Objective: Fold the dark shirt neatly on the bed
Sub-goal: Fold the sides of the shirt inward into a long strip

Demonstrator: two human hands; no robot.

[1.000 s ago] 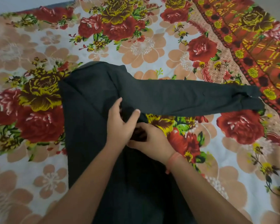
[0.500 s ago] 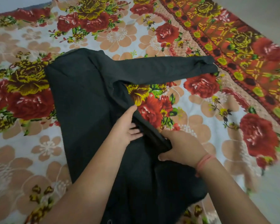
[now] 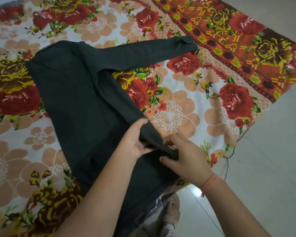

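Between the fingers of both hands runs the folded side edge of the dark shirt (image 3: 79,100), which lies spread on the floral bedsheet (image 3: 178,117). The left hand (image 3: 135,142) curls thumb and fingers round this fold. The right hand (image 3: 186,156), just beside it, pinches the same fold between thumb and fingers. Beyond the fingertips, one sleeve (image 3: 143,52) lies stretched across the sheet.

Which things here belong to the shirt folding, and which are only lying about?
Job: dark shirt; left hand and right hand, both holding its side fold; floral bedsheet beneath it.
Lying about: loose dark thread; tiled floor.
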